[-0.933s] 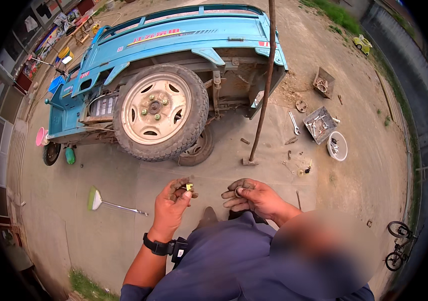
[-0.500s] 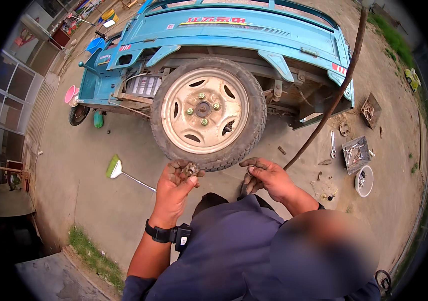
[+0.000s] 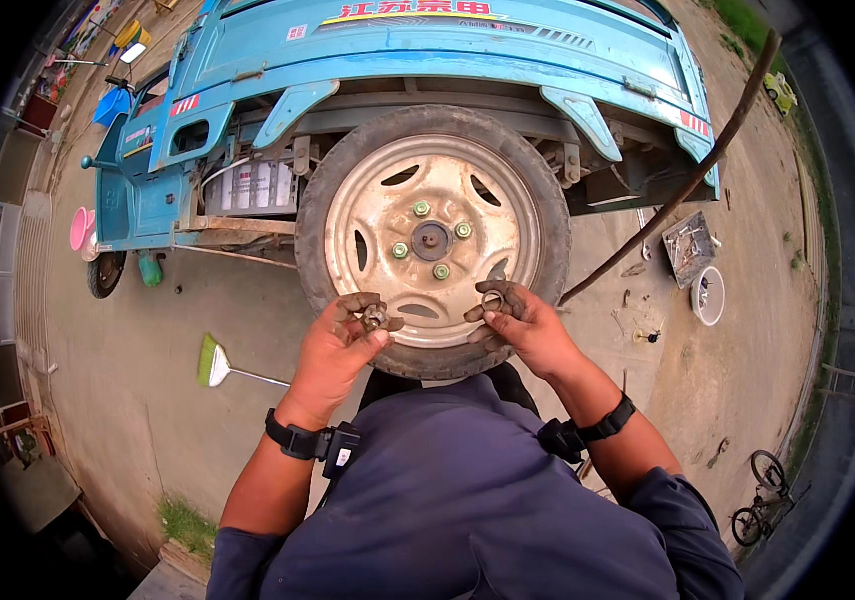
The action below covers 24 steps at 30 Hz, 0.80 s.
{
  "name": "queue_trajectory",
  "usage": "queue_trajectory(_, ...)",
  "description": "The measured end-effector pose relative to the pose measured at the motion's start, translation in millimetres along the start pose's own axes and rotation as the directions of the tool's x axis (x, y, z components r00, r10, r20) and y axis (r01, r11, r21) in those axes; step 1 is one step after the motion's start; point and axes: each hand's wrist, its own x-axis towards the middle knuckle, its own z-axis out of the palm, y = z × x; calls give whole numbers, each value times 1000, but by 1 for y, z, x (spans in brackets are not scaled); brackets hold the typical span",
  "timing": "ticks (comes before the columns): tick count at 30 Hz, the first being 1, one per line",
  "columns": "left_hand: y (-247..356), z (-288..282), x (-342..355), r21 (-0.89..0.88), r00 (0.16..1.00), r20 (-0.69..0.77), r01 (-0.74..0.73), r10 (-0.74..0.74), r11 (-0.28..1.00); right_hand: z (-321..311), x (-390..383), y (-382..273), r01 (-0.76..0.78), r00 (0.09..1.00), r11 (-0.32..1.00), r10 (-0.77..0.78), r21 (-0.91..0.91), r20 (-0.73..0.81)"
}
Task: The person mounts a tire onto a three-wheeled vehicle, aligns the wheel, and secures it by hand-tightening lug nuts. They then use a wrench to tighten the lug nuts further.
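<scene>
Between the thumb and fingers of my left hand (image 3: 332, 345) is a small grimy metal nut (image 3: 375, 318). My right hand (image 3: 529, 335) pinches a thin metal ring (image 3: 492, 301), shaped like a washer. Both hands are dirty and in front of the lower part of a wheel (image 3: 359, 205); whether the fingers touch it I cannot tell. The wheel has a cream rim and a black tyre. At its centre the hub (image 3: 432, 241) is bare, with several greenish lug nuts around it. The wheel is on the side of a blue cargo tricycle (image 3: 427, 65).
A wooden pole (image 3: 672, 200) leans at the right of the wheel. Beyond it are a metal tool tray (image 3: 689, 248) and a white bucket (image 3: 707, 296). A green-and-white broom (image 3: 213, 362) lies on the left. A bicycle (image 3: 769, 497) stands far lower right.
Both hands are now nearer the wheel, which appears larger. The right hand has turned, and the ring in its fingers now shows plainly. The left hand keeps the nut.
</scene>
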Motion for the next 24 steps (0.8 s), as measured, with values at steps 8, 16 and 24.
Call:
queue_trajectory(8,12,-52,22,-9,992,-13,123,-124,992,34,32,12,40,988,987,-61,-153,-139)
queue_trajectory(16,10,-60,23,-16,991,-27,133,-133,991,45,84,6,91,924,707,-322,-701,-205)
queue_trajectory(24,6,-58,26,-21,985,-54,163,-164,986,52,120,17,162,858,670,-459,-724,-232)
